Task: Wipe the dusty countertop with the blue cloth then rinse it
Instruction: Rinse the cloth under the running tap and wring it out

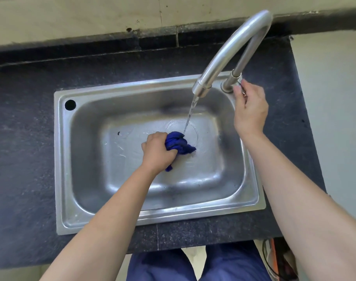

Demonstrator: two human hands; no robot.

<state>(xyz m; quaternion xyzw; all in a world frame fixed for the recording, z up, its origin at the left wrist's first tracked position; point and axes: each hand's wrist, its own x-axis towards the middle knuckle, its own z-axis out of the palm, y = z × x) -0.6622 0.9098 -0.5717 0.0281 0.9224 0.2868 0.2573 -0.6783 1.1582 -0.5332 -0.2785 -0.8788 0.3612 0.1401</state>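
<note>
1. Fingers of the left hand are clenching the bunched blue cloth low in the sink; the stream is landing on its far tip.
2. Right hand fingers are pinching the tap at its base.

Nothing legible here — no words, labels, brands or numbers.

Kitchen, steel sink, gooseneck tap, dark stone countertop
</note>
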